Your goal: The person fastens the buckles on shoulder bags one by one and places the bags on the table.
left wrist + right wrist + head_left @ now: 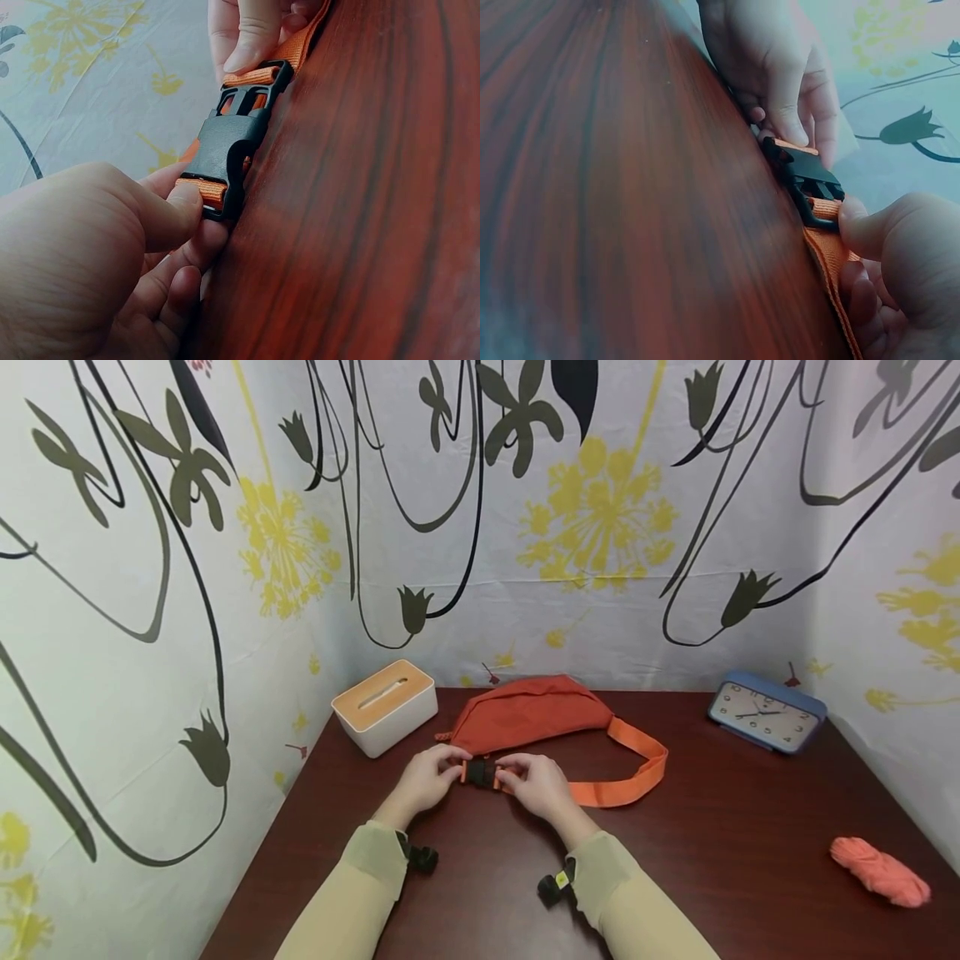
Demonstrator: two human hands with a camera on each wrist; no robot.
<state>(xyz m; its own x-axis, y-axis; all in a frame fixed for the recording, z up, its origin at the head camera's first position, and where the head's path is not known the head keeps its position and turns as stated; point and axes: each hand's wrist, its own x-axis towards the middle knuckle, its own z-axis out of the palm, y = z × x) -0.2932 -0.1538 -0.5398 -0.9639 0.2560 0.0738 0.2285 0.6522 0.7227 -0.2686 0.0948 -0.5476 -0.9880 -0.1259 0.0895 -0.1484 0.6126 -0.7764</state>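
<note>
An orange-red waist bag lies on the table, its orange strap looping round to the right and back to the front. A black side-release buckle sits between my two hands in front of the bag. My left hand pinches the socket half by its webbing end, thumb on top. With thumb and fingers my right hand pinches the prong half where the strap threads through. The prong tips are inside the socket, while their bases show outside it in the left wrist view.
A white tissue box with a wooden lid stands at the back left of the dark red table. At the back right is a blue clock. A coral yarn skein lies near the right edge. Patterned cloth walls enclose the table.
</note>
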